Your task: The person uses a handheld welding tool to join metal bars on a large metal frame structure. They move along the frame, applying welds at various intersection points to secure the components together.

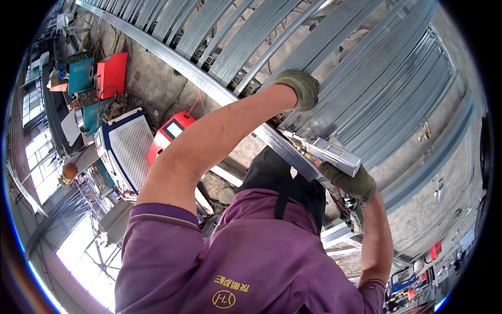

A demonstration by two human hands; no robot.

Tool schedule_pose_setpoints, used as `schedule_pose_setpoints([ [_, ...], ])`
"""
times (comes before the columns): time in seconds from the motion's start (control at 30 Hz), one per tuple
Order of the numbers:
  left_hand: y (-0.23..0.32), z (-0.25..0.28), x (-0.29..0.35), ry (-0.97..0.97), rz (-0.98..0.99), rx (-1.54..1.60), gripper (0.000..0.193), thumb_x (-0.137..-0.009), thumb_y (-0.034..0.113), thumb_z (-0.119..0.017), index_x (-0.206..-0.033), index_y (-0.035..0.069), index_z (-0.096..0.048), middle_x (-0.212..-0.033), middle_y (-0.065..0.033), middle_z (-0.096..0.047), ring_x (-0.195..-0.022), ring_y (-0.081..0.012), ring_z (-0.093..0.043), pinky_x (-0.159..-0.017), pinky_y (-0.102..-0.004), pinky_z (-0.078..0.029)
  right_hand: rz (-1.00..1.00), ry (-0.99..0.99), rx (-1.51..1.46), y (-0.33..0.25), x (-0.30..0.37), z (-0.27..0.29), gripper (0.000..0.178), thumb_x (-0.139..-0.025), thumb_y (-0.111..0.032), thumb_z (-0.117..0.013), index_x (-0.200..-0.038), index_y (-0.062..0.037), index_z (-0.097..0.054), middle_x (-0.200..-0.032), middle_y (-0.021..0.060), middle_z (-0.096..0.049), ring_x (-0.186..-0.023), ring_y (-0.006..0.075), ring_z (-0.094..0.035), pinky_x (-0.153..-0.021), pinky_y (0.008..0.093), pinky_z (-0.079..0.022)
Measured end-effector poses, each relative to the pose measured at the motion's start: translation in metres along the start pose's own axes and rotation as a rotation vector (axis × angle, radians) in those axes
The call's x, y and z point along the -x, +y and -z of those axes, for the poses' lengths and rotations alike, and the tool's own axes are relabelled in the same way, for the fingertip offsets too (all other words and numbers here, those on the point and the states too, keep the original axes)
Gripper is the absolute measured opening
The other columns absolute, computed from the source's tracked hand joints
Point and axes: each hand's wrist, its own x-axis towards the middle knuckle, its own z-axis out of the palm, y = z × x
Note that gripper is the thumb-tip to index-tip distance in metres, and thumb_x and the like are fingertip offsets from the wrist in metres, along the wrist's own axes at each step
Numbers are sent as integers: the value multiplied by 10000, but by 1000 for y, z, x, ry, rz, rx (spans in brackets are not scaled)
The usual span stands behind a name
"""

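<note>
My left hand, in a green work glove, rests at the near ends of the grey metal slats. Its fingers are curled over one slat; their tips are partly hidden. To its right, my right hand, gloved too, is wrapped round a silver, boxy welding gun. The gun's narrow front points left toward the slat ends by the near frame rail. A bundle of cables hangs below that hand. The gun's tip is hard to make out against the metal.
Many parallel slats span the frame ahead. At left are a red machine with a small screen, a white and blue cabinet and a red box. A curved-looking metal beam lies at right on the concrete floor.
</note>
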Motion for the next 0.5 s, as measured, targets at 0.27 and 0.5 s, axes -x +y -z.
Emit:
schedule_pose_setpoints([
  [0.27, 3, 7, 7, 7, 1, 20, 502, -1084, 456, -548, -1284, 53, -771, -1312, -173, -765, -1223, -363, -724, -1059, -489, -553, -15, 5, -24, 1, -5, 1, 429, -983, -272, -863, -1343, -73, -741, -1077, 25, -799, -944, 109, -700, -826, 310, -591],
  [0.5, 4, 7, 4, -15, 5, -1, 513, -1095, 467, -533, -1308, 65, -768, -1318, -164, -766, -1218, -350, -734, -1056, -480, -565, 18, -2, -22, 6, -8, 4, 420, -981, -247, -861, -1344, -73, -740, -1136, 49, -811, -1011, 119, -733, -878, 322, -612],
])
